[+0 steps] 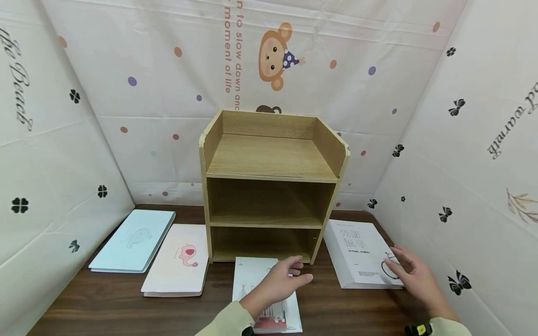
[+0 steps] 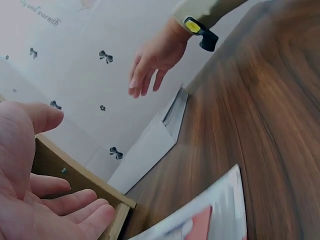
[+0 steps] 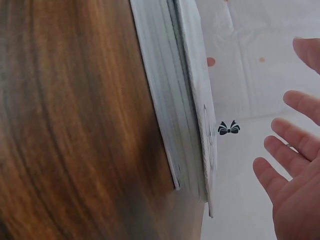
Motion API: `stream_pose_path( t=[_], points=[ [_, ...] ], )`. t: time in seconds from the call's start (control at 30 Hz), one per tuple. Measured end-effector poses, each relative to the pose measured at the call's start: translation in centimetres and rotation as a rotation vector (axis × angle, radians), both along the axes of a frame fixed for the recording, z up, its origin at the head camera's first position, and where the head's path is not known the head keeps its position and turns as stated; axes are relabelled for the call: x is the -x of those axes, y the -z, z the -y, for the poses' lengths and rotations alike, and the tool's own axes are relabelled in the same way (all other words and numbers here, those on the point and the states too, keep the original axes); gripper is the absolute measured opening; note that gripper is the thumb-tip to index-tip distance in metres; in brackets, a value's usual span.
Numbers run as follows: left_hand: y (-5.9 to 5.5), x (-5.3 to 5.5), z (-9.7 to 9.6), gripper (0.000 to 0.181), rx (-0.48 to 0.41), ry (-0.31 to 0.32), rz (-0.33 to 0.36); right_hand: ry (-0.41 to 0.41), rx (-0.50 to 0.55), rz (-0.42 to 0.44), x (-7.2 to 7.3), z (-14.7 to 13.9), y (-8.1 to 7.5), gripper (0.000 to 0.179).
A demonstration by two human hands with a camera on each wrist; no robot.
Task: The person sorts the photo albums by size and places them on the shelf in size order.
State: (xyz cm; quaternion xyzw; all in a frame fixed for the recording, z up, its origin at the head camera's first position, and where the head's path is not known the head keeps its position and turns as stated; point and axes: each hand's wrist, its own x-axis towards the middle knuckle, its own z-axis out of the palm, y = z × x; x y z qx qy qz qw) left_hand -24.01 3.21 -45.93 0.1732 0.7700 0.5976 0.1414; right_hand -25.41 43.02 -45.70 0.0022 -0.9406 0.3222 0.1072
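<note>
In the head view my right hand [image 1: 418, 277] is over the near right corner of a thick white book [image 1: 357, 256] with a bicycle drawing on its cover. The right wrist view shows a gap between those relaxed fingers [image 3: 287, 155] and the book's cover [image 3: 197, 75]. My left hand [image 1: 279, 282] hovers with loosely bent, empty fingers above a pale booklet [image 1: 294, 312], partly hiding it. Behind that booklet stands a small wooden shelf [image 1: 269, 226] with two compartments and an open top.
Left of the shelf lie a white notebook [image 1: 174, 261] with a pink elephant and a light blue notebook [image 1: 130, 245]. All rest on a dark wooden table [image 1: 113, 308]. Printed cloth walls [image 1: 159, 93] enclose the back and both sides.
</note>
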Motion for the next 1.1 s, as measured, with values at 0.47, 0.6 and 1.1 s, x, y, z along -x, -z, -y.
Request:
stream_pose_path(
  t=[0.47,0.6,1.1],
  points=[
    [-0.1,0.8,-4.0,0.064,-0.169,-0.040,0.143,0.041,0.023,0.126,0.9,-1.1,-0.3,0.084],
    [0.3,1.0,-4.9,0.060,-0.219,-0.044,0.172,0.049,0.025,0.160,1.2,-1.3,-0.4,0.085],
    [1.0,2.2,-7.2,0.058,-0.200,-0.134,0.215,0.103,0.117,0.320,2.5,-2.2,-0.7,0.099]
  ],
)
